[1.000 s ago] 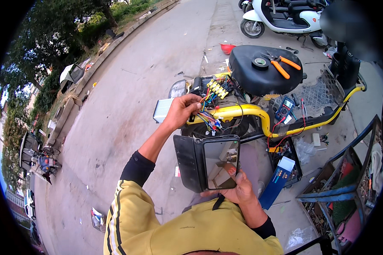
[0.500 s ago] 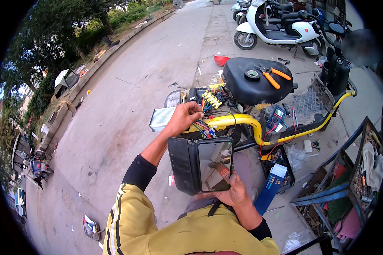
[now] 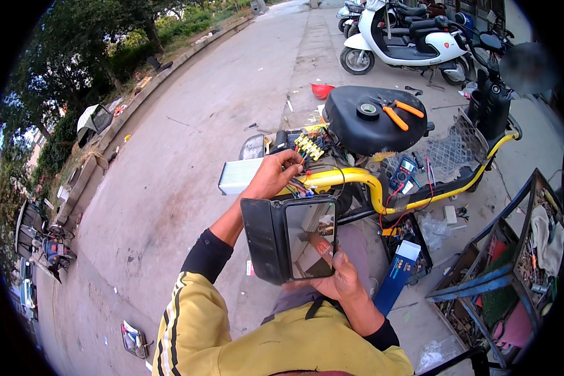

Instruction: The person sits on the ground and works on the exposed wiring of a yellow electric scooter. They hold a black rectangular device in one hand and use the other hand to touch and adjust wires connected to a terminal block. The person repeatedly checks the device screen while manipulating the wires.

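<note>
My right hand (image 3: 343, 281) grips a phone (image 3: 311, 241) in a black flip case (image 3: 264, 241), its cover folded out to the left and its dark screen full of reflections. Over the open body of a yellow electric scooter (image 3: 351, 178), my left hand (image 3: 276, 175) pinches a thin wire near a yellow terminal strip (image 3: 309, 146). Beside these fingers, colored wires (image 3: 299, 188) spill over the frame. A silver finned box (image 3: 239, 176) sits just left of the left hand. The tips of the left fingers are partly hidden.
On the black seat (image 3: 370, 138) lie orange-handled pliers (image 3: 402, 114) and a tape roll (image 3: 368, 111). A multimeter (image 3: 403, 172) with red leads rests on the footboard. Right stands a metal rack (image 3: 482, 288) of parts; a blue box (image 3: 396, 279) is nearer. A white scooter (image 3: 413, 47) stands behind.
The phone and its case have shifted slightly left and up with my right hand. My left hand stays at the wires, and the whole view has moved a little.
</note>
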The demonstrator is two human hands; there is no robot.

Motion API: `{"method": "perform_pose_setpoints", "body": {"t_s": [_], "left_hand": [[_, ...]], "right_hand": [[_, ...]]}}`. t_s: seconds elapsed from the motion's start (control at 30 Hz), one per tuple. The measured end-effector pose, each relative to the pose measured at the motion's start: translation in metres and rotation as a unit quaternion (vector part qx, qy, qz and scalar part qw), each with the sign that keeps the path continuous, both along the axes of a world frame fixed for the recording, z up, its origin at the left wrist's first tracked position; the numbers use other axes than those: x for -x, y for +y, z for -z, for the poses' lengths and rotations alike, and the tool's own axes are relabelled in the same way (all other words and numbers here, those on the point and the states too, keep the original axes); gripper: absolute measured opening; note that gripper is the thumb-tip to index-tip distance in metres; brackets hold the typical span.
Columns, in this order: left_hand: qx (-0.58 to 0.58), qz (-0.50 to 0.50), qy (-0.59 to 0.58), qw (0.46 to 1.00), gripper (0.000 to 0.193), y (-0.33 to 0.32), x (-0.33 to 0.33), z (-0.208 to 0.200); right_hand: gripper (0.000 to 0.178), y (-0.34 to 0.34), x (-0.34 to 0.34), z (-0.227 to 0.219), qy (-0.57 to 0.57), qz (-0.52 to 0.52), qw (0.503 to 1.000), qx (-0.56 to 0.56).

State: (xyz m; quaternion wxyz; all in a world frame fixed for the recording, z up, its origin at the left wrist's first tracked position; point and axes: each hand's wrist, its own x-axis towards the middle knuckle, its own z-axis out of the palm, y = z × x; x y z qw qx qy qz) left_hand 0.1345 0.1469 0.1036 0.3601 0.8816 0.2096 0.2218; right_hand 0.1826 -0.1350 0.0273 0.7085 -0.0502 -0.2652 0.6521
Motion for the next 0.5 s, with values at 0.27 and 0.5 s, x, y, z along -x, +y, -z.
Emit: {"method": "perform_pose_setpoints", "body": {"t_s": [0.27, 0.5], "left_hand": [[0.022, 0.006, -0.032, 0.999, 0.017, -0.004, -0.008, -0.002], [0.110, 0.016, -0.039, 0.993, 0.017, 0.004, -0.010, 0.006]], "right_hand": [[0.093, 0.001, 0.003, 0.002, 0.012, 0.003, 1.000, -0.005], [0.083, 0.014, 0.005, 0.001, 0.040, -0.037, 0.996, -0.068]]}}
